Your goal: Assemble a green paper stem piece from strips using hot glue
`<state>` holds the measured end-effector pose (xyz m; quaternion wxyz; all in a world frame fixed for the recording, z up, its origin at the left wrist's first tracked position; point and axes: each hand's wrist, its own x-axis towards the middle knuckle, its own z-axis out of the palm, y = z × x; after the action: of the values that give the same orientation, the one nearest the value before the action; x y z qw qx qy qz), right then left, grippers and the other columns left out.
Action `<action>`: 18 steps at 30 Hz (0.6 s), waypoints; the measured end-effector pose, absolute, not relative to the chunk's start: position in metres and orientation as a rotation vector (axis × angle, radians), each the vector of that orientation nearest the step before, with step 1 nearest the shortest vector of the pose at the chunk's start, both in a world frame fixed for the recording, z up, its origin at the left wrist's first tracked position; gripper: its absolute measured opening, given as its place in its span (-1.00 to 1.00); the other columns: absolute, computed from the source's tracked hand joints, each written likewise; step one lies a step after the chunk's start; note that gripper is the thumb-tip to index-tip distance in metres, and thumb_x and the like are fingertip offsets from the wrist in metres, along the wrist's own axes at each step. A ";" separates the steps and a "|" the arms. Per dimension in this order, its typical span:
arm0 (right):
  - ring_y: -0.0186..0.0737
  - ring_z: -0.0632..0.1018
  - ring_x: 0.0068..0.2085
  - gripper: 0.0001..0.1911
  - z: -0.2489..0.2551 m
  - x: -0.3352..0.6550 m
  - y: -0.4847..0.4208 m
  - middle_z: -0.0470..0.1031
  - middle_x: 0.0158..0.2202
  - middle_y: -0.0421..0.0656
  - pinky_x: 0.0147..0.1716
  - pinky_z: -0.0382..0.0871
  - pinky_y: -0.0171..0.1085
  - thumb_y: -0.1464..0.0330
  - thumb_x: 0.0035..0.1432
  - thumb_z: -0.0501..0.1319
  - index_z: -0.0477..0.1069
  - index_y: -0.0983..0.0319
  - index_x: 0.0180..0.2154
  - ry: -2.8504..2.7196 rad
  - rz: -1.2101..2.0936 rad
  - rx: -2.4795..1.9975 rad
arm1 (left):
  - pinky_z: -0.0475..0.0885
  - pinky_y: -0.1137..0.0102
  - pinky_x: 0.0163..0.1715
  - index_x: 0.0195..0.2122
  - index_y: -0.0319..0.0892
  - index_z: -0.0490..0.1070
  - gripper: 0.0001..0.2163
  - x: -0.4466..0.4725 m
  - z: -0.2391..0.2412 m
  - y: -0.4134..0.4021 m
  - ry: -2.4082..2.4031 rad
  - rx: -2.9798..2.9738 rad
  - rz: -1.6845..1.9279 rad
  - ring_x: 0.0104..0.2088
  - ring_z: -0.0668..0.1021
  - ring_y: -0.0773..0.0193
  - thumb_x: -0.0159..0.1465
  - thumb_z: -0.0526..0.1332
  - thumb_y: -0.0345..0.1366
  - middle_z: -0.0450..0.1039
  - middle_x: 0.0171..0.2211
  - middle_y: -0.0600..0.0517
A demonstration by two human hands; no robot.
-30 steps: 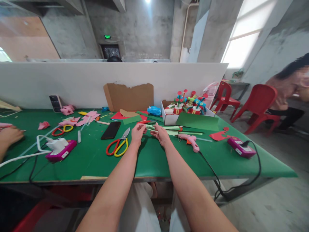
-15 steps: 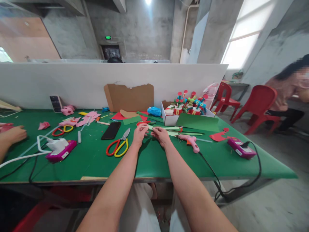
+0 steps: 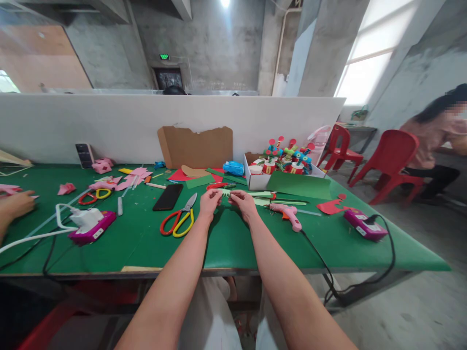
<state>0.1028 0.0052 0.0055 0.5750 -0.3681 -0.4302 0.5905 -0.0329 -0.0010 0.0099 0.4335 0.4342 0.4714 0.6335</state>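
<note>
My left hand (image 3: 209,201) and my right hand (image 3: 243,203) meet over the green table (image 3: 226,243), a little above its middle. Both pinch the ends of a small folded green and white paper strip (image 3: 225,193), which stretches between the fingertips. Red and yellow scissors (image 3: 179,218) lie just left of my left hand. A pink glue gun (image 3: 290,215) lies just right of my right hand, its black cord running off the table edge. Green paper strips (image 3: 277,198) lie beyond my right hand.
A white box (image 3: 257,181) of colourful paper figures stands behind a green sheet (image 3: 298,184). A black phone (image 3: 168,196), torn cardboard (image 3: 195,146), pink paper scraps (image 3: 126,180) and pink chargers (image 3: 91,228) (image 3: 365,223) lie around. Another person's hand (image 3: 12,206) rests far left; someone sits on red chairs (image 3: 392,163) right.
My hands have closed together slightly, shortening the folded strip between them. The hand at the far left has shifted a little. Nothing else has moved.
</note>
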 end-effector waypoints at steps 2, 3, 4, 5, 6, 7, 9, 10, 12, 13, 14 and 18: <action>-0.35 0.55 -0.43 -0.66 0.006 0.104 0.005 0.52 -0.50 -0.30 -0.23 0.52 -0.26 0.25 -0.31 0.50 0.51 0.21 -0.42 -0.984 1.377 -0.866 | 0.23 0.51 -0.61 -0.45 -0.19 0.45 -0.69 -0.034 0.010 -0.001 1.181 1.058 1.598 -0.62 0.37 0.41 -0.08 0.39 -0.07 0.37 -0.64 0.14; -0.35 0.55 -0.43 -0.66 0.007 0.105 0.005 0.52 -0.50 -0.30 -0.24 0.52 -0.27 0.26 -0.30 0.51 0.51 0.21 -0.41 -0.974 1.374 -0.868 | 0.23 0.50 -0.61 -0.45 -0.19 0.45 -0.69 -0.034 0.010 -0.001 1.183 1.050 1.605 -0.62 0.37 0.41 -0.09 0.39 -0.07 0.37 -0.64 0.14; -0.35 0.55 -0.43 -0.66 0.007 0.105 0.005 0.52 -0.49 -0.29 -0.26 0.53 -0.27 0.27 -0.30 0.51 0.51 0.21 -0.40 -0.960 1.372 -0.870 | 0.23 0.50 -0.61 -0.45 -0.19 0.45 -0.68 -0.035 0.010 -0.001 1.184 1.044 1.611 -0.63 0.37 0.41 -0.09 0.39 -0.06 0.37 -0.64 0.14; -0.35 0.55 -0.43 -0.66 0.008 0.106 0.005 0.52 -0.49 -0.28 -0.27 0.53 -0.28 0.28 -0.28 0.51 0.51 0.21 -0.40 -0.942 1.370 -0.873 | 0.23 0.50 -0.61 -0.45 -0.19 0.45 -0.67 -0.035 0.011 0.000 1.184 1.038 1.619 -0.63 0.37 0.41 -0.09 0.40 -0.05 0.37 -0.64 0.14; -0.35 0.55 -0.43 -0.67 0.009 0.106 0.005 0.52 -0.48 -0.27 -0.29 0.54 -0.28 0.28 -0.26 0.51 0.51 0.21 -0.39 -0.917 1.370 -0.879 | 0.23 0.50 -0.61 -0.44 -0.19 0.45 -0.66 -0.036 0.011 0.000 1.182 1.029 1.627 -0.63 0.37 0.41 -0.09 0.40 -0.04 0.37 -0.64 0.14; -0.35 0.55 -0.43 -0.69 0.010 0.107 0.005 0.52 -0.48 -0.27 -0.30 0.54 -0.29 0.28 -0.23 0.50 0.50 0.21 -0.39 -0.884 1.371 -0.888 | 0.24 0.50 -0.60 -0.44 -0.19 0.45 -0.65 -0.036 0.011 0.000 1.179 1.018 1.633 -0.63 0.37 0.41 -0.09 0.40 -0.03 0.37 -0.64 0.14; -0.36 0.55 -0.45 -0.72 0.013 0.107 0.005 0.52 -0.48 -0.25 -0.33 0.55 -0.31 0.27 -0.15 0.49 0.47 0.22 -0.42 -0.807 1.380 -0.915 | 0.25 0.50 -0.60 -0.43 -0.19 0.45 -0.64 -0.036 0.012 0.000 1.167 0.996 1.641 -0.62 0.39 0.41 -0.10 0.40 -0.02 0.39 -0.62 0.12; -0.36 0.55 -0.46 -0.73 0.015 0.106 0.004 0.52 -0.47 -0.23 -0.35 0.55 -0.32 0.25 -0.11 0.48 0.46 0.22 -0.43 -0.776 1.395 -0.929 | 0.25 0.49 -0.59 -0.43 -0.19 0.45 -0.63 -0.036 0.012 0.000 1.160 0.993 1.640 -0.61 0.40 0.40 -0.11 0.41 -0.02 0.40 -0.61 0.11; -0.35 0.55 -0.48 -0.72 0.019 0.105 0.002 0.53 -0.48 -0.19 -0.38 0.56 -0.33 0.20 -0.03 0.44 0.44 0.23 -0.44 -0.746 1.458 -0.954 | 0.26 0.49 -0.59 -0.43 -0.19 0.46 -0.64 -0.035 0.013 -0.001 1.148 1.007 1.630 -0.59 0.42 0.38 -0.11 0.41 -0.02 0.42 -0.59 0.10; -0.34 0.56 -0.48 -0.70 0.021 0.104 0.000 0.53 -0.50 -0.17 -0.40 0.56 -0.32 0.16 0.00 0.42 0.43 0.24 -0.43 -0.745 1.500 -0.964 | 0.26 0.49 -0.59 -0.43 -0.19 0.46 -0.64 -0.034 0.013 -0.001 1.146 1.023 1.623 -0.58 0.43 0.37 -0.11 0.40 -0.02 0.43 -0.59 0.09; -0.32 0.56 -0.49 -0.68 0.022 0.103 -0.001 0.54 -0.51 -0.16 -0.42 0.56 -0.31 0.14 0.02 0.40 0.43 0.24 -0.43 -0.752 1.540 -0.969 | 0.26 0.49 -0.59 -0.42 -0.19 0.47 -0.64 -0.033 0.014 -0.002 1.145 1.045 1.614 -0.57 0.43 0.36 -0.11 0.40 -0.03 0.44 -0.58 0.08; -0.36 0.54 -0.51 -0.69 0.019 0.101 -0.003 0.51 -0.55 -0.21 -0.43 0.53 -0.35 0.21 -0.08 0.47 0.44 0.26 -0.44 -0.837 1.562 -0.927 | 0.28 0.49 -0.59 -0.42 -0.19 0.49 -0.65 -0.031 0.014 -0.003 1.153 1.129 1.556 -0.55 0.45 0.35 -0.13 0.42 -0.05 0.44 -0.57 0.08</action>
<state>0.1010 -0.0025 0.0191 0.5403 -0.3901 -0.3522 0.6571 -0.0308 -0.0033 0.0140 0.4348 0.4534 0.4633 0.6251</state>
